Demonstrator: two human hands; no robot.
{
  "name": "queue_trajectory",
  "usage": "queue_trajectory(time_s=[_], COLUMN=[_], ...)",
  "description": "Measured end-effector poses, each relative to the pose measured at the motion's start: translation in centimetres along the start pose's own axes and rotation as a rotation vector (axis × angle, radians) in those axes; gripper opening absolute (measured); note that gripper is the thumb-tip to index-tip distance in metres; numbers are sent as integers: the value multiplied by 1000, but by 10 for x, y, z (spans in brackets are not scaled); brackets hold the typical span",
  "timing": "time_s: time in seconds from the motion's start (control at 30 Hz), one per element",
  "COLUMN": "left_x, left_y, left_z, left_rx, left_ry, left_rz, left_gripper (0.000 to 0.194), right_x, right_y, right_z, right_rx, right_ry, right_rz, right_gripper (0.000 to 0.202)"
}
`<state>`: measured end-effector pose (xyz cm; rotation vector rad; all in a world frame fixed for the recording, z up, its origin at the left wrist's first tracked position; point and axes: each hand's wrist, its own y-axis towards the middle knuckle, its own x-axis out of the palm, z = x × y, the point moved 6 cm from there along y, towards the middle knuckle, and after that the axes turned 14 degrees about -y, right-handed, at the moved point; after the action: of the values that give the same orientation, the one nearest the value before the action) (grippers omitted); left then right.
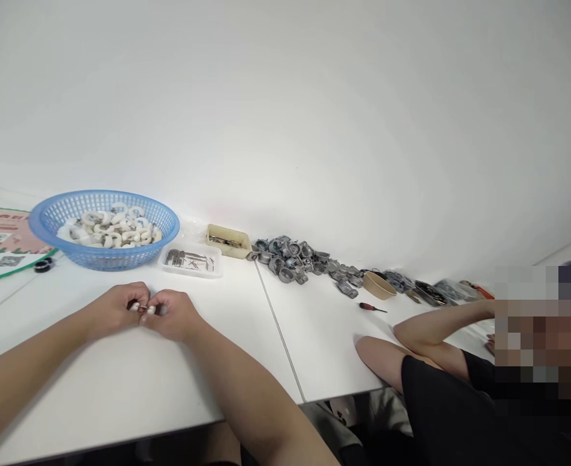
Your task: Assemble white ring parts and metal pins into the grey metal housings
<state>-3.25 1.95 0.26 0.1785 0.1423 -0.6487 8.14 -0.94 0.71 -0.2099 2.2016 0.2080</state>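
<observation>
Both my hands meet over the white table [115,395], in front of a blue basket [105,259]. My left hand [120,310] is closed on one side of a small white part [150,310] with a reddish, copper-coloured bit in its middle. From the other side my right hand [173,314] pinches the same part, its thumb and fingers pressed together. Fingers hide much of the part. Curved white pieces [115,226] fill the basket. Right of it, a clear tray [208,273] holds thin dark metal pins.
Behind the tray is a cream box [230,251] with metal pieces. Grey metal parts [288,259] are heaped to its right, then a brown bowl [379,286] and a screwdriver [371,308]. Another person's arms [436,323] rest at the right. A printed sheet [6,243] lies far left.
</observation>
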Motion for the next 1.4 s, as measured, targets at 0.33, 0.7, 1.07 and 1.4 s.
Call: queue_trajectory(time_s=[0.33,0.7,1.07,1.4], left_x=[-5,-14,-18,-19], left_y=[8,15,18,19], left_z=[7,4,0,2], left_rx=[90,47,30,12], left_ry=[97,45,-3,26], left_rz=[-20,60,127,147], left_gripper=[8,9,11,9], right_x=[-7,-11,-16,-18], right_y=[10,17,20,20], right_z=[-5,-5,-4,-4], right_rx=[-136,-124,-86,-70], right_ry=[-36,13,14,22], right_rz=[67,67,97,100], right_gripper=[11,6,7,7])
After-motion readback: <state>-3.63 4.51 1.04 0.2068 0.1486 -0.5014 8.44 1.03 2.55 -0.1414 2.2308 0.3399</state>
